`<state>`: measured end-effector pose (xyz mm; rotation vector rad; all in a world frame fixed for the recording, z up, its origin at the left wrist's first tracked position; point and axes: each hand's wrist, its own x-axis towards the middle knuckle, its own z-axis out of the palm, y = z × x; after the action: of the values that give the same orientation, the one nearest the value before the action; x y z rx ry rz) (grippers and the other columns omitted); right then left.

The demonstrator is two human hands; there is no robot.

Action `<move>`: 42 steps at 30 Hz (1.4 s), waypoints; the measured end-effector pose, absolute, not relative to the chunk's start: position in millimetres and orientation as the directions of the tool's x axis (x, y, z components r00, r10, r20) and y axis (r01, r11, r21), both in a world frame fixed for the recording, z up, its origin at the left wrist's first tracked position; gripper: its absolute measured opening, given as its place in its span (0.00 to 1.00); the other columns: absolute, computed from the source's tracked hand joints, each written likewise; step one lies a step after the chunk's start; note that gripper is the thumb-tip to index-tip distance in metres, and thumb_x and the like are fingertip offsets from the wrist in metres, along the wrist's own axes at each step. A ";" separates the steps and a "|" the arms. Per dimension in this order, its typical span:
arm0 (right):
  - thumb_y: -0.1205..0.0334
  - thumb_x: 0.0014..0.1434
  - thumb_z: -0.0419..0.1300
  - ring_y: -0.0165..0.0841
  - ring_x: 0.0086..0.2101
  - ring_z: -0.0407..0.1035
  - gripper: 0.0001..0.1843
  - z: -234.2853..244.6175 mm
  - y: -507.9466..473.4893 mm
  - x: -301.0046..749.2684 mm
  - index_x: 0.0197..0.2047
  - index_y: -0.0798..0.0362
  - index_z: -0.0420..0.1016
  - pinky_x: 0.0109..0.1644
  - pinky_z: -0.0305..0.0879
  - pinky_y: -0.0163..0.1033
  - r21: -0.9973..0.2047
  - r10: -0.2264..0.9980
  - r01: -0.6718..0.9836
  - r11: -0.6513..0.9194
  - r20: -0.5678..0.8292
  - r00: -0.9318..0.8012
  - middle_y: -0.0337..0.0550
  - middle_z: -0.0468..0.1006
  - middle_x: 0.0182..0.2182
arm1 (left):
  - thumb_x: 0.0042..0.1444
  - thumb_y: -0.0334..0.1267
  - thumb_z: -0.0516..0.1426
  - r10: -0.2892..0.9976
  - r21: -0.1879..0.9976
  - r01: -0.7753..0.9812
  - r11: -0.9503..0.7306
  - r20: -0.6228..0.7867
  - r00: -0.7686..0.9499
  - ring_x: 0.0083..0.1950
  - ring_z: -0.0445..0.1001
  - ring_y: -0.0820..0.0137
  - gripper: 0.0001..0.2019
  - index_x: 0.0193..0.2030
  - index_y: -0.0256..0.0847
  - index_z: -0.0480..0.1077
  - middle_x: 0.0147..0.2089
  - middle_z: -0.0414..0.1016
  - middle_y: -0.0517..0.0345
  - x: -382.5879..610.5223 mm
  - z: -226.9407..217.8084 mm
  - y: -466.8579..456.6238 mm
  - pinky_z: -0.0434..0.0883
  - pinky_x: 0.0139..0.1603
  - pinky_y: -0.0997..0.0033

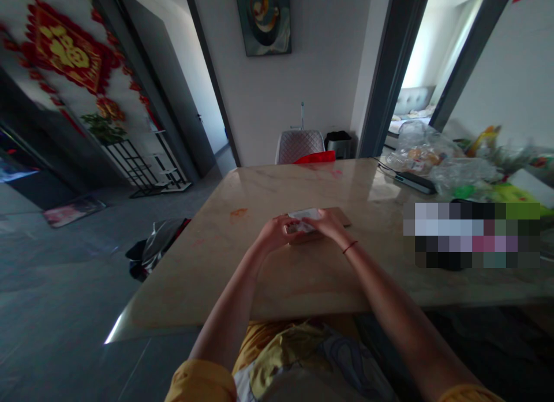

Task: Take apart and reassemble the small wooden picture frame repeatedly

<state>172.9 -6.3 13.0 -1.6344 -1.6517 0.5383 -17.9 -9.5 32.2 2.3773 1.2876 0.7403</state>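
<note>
A small, flat, pale box-like thing point(304, 213) is between my two hands over the middle of the table; its exact kind is too small to make out. From the left, my left hand point(276, 231) curls its fingers around the near side of it. My right hand point(328, 223), with a thin dark red band on the wrist, grips it from the right. Under and behind the hands lies a flat brown piece that looks like cardboard point(342, 216), partly covered by the right hand.
The marble-like table point(208, 286) has an orange smear point(238, 213) left of my hands. Clear plastic bags point(418, 151) and a dark, long device point(415, 182) lie at the right. A quilted chair point(300, 146) stands beyond the far edge, with something red point(318, 157) beside it.
</note>
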 end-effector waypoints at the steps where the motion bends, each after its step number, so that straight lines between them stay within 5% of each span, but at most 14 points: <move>1: 0.45 0.51 0.60 0.37 0.30 0.72 0.18 13.1 -6.1 173.6 0.29 0.52 0.75 0.27 0.59 0.33 -0.724 0.978 0.682 0.100 0.197 0.066 0.43 0.78 0.25 | 0.46 0.47 0.62 0.845 0.531 0.659 -0.532 0.279 0.456 0.38 0.74 0.67 0.18 0.44 0.44 0.77 0.38 0.78 0.55 -19.0 32.7 -9.5 0.67 0.42 0.72; 10: 0.50 0.56 0.50 0.28 0.22 0.61 0.20 8.5 2.5 177.8 0.20 0.53 0.64 0.24 0.48 0.31 -0.651 0.987 0.752 0.100 0.160 0.008 0.36 0.64 0.17 | 0.48 0.47 0.59 0.864 0.614 0.626 -0.480 0.205 0.461 0.28 0.72 0.71 0.17 0.42 0.41 0.78 0.28 0.77 0.58 -25.6 26.3 -2.7 0.64 0.31 0.75; 19: 0.61 0.57 0.47 0.32 0.26 0.67 0.18 11.6 2.4 182.1 0.22 0.54 0.71 0.29 0.55 0.32 -0.686 0.984 0.720 0.109 0.175 0.018 0.41 0.73 0.21 | 0.48 0.48 0.60 0.862 0.554 0.670 -0.495 0.216 0.458 0.29 0.69 0.73 0.18 0.42 0.41 0.78 0.31 0.74 0.57 -24.7 18.9 3.0 0.64 0.31 0.75; 24: 0.65 0.55 0.50 0.36 0.33 0.72 0.15 8.4 4.3 183.9 0.27 0.52 0.78 0.36 0.62 0.34 -0.694 0.975 0.705 0.146 0.220 0.014 0.44 0.80 0.29 | 0.47 0.45 0.61 0.872 0.525 0.703 -0.480 0.200 0.446 0.32 0.70 0.72 0.17 0.43 0.41 0.78 0.35 0.72 0.55 -24.9 19.8 2.8 0.66 0.35 0.75; 31: 0.68 0.55 0.50 0.37 0.39 0.75 0.17 3.2 6.3 185.0 0.38 0.51 0.81 0.39 0.65 0.35 -0.664 0.986 0.739 0.114 0.167 -0.001 0.45 0.82 0.37 | 0.46 0.46 0.63 0.829 0.516 0.651 -0.557 0.302 0.471 0.52 0.70 0.62 0.14 0.39 0.45 0.78 0.50 0.72 0.50 -27.7 16.7 6.3 0.62 0.57 0.65; 35: 0.67 0.56 0.50 0.38 0.45 0.73 0.21 0.3 5.0 184.7 0.49 0.51 0.77 0.46 0.66 0.37 -0.648 0.988 0.756 0.095 0.154 0.008 0.48 0.79 0.45 | 0.58 0.43 0.53 0.862 0.601 0.631 -0.491 0.230 0.452 0.55 0.69 0.62 0.12 0.39 0.45 0.77 0.50 0.75 0.52 -25.7 12.4 11.3 0.62 0.58 0.64; 42: 0.63 0.59 0.50 0.36 0.50 0.70 0.22 0.9 4.4 184.4 0.55 0.51 0.72 0.53 0.64 0.38 -0.596 0.993 0.795 0.111 0.102 -0.062 0.48 0.75 0.51 | 0.57 0.41 0.53 0.848 0.409 0.743 -0.529 0.216 0.485 0.52 0.70 0.63 0.13 0.47 0.39 0.70 0.50 0.73 0.50 -16.1 15.6 5.1 0.64 0.56 0.63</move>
<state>184.4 4.4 0.9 -1.7332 -1.9087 0.5353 -16.1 5.1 15.6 2.4728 1.3563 0.5775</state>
